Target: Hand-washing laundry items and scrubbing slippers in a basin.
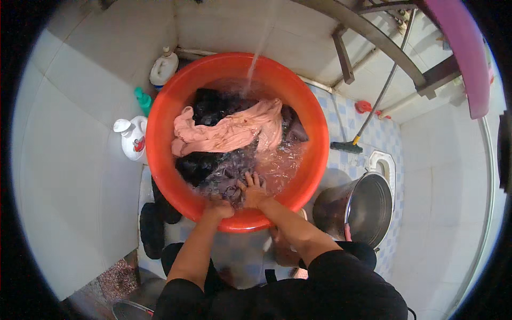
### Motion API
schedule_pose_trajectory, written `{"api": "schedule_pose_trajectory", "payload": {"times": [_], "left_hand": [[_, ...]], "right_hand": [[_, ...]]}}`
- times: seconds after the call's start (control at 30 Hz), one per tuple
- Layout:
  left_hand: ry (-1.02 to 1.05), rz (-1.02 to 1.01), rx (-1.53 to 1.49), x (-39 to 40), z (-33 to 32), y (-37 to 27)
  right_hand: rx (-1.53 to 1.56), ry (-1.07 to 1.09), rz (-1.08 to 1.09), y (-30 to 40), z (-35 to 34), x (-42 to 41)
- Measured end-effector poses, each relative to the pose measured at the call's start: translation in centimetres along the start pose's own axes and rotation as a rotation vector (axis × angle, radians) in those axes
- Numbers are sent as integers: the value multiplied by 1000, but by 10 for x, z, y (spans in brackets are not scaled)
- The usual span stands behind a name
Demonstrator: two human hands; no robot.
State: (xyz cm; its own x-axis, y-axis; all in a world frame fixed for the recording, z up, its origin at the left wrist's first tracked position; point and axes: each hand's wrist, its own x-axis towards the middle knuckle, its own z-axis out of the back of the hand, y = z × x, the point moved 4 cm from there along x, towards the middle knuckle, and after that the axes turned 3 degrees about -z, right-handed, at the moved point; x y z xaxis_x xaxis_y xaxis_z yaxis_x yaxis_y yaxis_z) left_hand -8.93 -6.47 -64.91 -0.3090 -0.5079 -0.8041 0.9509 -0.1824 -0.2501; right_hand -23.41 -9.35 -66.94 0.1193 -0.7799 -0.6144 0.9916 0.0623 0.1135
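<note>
A large orange plastic basin [316, 160] holds water and wet clothes, and a stream of water [255, 60] falls into its far side. My left hand [220, 207] is closed at the near rim, at the edge of a dark greyish garment [228, 188]; whether it grips cloth is not clear. My right hand [254, 193] lies on the same garment with its fingers spread, just right of my left hand. Beyond both hands a pink garment [236, 128] stretches across the basin, over black cloth [208, 106]. Part of the garments is under water.
White jugs [132, 140] and a green bottle [143, 101] stand left of the basin. To the right are a metal bucket [370, 208], a floor squeegee or broom [347, 147] and a squat toilet [382, 162]. A metal frame [376, 30] juts in at upper right. Black slippers [152, 230] lie lower left.
</note>
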Motion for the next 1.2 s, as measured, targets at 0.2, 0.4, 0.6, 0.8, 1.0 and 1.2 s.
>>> {"api": "schedule_pose_trajectory", "payload": {"times": [0.2, 0.4, 0.6, 0.8, 1.0, 1.2], "left_hand": [[-159, -27, -569, 65, -37, 51], [-40, 287, -2099, -28, 37, -6], [182, -1257, -2535, 8, 42, 26], [-16, -1372, -2612, 57, -1, 2], [-298, -1491, -2648, 72, 2, -2], [-940, 19, -1225, 19, 36, 24]], "right_hand": [[-207, 132, -43, -31, 12, 34], [558, -289, 308, 2, 95, -33], [724, -564, 754, 118, 128, -118], [712, -856, 537, 104, 102, -95], [703, -923, 261, 62, 79, -29], [819, -452, -107, -111, 42, 30]]}}
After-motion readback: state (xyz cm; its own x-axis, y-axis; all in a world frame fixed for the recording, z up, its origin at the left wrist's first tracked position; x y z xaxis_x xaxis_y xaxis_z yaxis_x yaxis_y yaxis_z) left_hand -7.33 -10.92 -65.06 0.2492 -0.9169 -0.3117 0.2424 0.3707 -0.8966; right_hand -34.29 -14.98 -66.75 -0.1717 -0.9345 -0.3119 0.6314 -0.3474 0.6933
